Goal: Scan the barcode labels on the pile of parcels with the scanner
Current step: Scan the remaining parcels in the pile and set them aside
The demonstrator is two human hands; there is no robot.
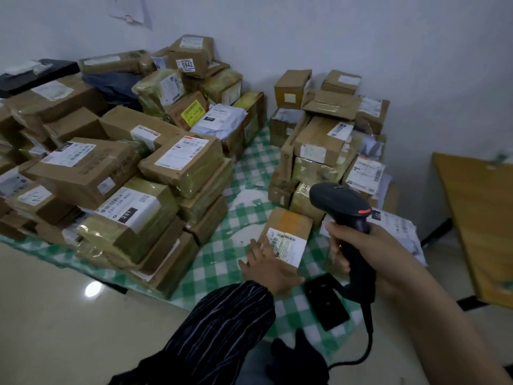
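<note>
Brown cardboard parcels, many wrapped in clear tape and bearing white labels, lie in two heaps on a green-and-white checked cloth point(222, 262). The left pile point(111, 176) is the larger and runs back to the white wall point(361, 37); on top of it at the back stands a box with a tag reading 5942 point(187, 64). The right pile point(327, 140) sits well apart from it, with a strip of bare cloth between them.

In front of the right pile, and just beside it, a small parcel point(291, 223) lies alone on the cloth, its white barcode label point(287, 247) facing up and toward the camera. The left hand point(263, 266), coming out of a dark striped sleeve point(222, 323), rests against the near left side of this parcel with its fingers straight and spread.

The right hand point(369, 251) is curled round the grip of the black scanner point(341, 202), holding it upright to the right of the small parcel, with the head above the hand and over the front edge of the right pile. A red strip shows on the head. The scanner's cable point(370, 343) hangs down from the grip and curves off to the left. A black flat plate point(326, 301) lies on the cloth below the scanner, near the cloth's edge. A wooden board point(477, 218) leans at the far right, and pale glossy floor point(69, 315) shows at the lower left.
</note>
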